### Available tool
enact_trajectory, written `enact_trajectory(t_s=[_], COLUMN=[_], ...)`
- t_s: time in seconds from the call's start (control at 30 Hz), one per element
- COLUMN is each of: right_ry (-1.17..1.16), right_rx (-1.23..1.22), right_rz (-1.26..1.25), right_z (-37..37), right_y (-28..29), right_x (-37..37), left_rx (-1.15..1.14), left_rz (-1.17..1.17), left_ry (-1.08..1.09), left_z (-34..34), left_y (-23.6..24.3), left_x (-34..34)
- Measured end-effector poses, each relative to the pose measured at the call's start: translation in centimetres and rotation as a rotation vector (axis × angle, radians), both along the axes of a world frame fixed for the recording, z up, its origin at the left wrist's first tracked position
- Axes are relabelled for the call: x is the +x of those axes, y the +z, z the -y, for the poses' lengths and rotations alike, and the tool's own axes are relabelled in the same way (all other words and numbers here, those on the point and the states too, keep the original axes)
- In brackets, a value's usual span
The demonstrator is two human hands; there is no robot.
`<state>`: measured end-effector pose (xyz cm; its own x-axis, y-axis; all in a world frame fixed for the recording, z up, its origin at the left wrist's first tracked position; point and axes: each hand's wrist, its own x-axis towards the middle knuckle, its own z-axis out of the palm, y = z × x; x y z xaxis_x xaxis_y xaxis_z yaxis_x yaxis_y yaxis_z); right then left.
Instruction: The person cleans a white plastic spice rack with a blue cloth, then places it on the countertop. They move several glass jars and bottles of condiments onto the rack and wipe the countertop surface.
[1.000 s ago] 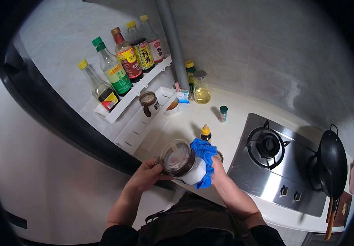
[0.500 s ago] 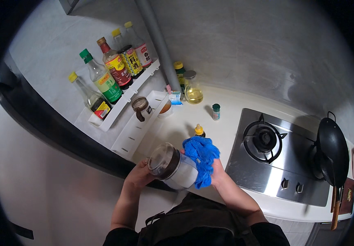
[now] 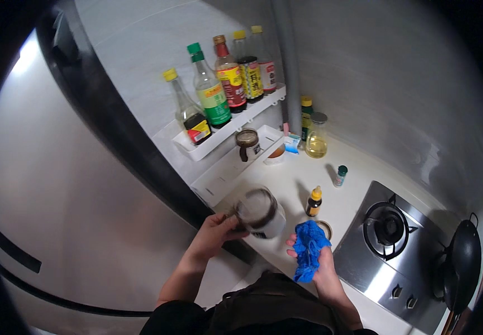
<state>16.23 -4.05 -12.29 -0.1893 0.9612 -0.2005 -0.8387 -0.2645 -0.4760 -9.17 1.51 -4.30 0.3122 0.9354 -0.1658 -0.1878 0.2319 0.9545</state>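
My left hand (image 3: 214,234) grips a clear seasoning jar (image 3: 275,224) by its side, probably at a handle that the fingers cover. The jar has a brown collar, a clear lid and white contents; it tilts above the counter's left part and looks blurred. In my right hand (image 3: 325,265) is a crumpled blue cloth (image 3: 310,248), apart from the jar. Just beyond the cloth stands a small dark bottle (image 3: 313,204) with a yellow nozzle cap. A round lid-like ring (image 3: 324,228) lies partly hidden behind the cloth.
Several sauce bottles (image 3: 213,100) line a white wall shelf (image 3: 241,120). A lower rack (image 3: 219,181) holds a similar jar (image 3: 248,144). An oil jar (image 3: 317,142) and a green-capped shaker (image 3: 340,176) stand farther back. A gas stove (image 3: 386,268) with a wok (image 3: 460,268) is right, a fridge (image 3: 96,184) left.
The jar has come away from the blue cloth, and my hands have moved apart. The view has swung left, and the small dark bottle now shows more fully.
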Motion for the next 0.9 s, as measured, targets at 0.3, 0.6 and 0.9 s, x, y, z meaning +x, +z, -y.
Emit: enact_trajectory(t_s=[0.3,0.6,0.9], right_ry=[0.083,0.111,0.131], right_rx=[-0.042,-0.041,-0.050], right_rz=[0.069,0.030,0.039], right_z=[1.1,1.4,1.4], right_y=[0.9,-0.3,-1.3], right_x=[-1.4,-1.7,-2.0], left_rx=[0.039,0.146,0.199], left_rz=[-0.045,-0.157,-0.341], left_ry=[0.521,0.748,0.888], left_z=[-5.4,-9.6,-11.6], left_y=[-2.0,-2.9,-5.1], left_x=[-3.1,-4.3,-5.6])
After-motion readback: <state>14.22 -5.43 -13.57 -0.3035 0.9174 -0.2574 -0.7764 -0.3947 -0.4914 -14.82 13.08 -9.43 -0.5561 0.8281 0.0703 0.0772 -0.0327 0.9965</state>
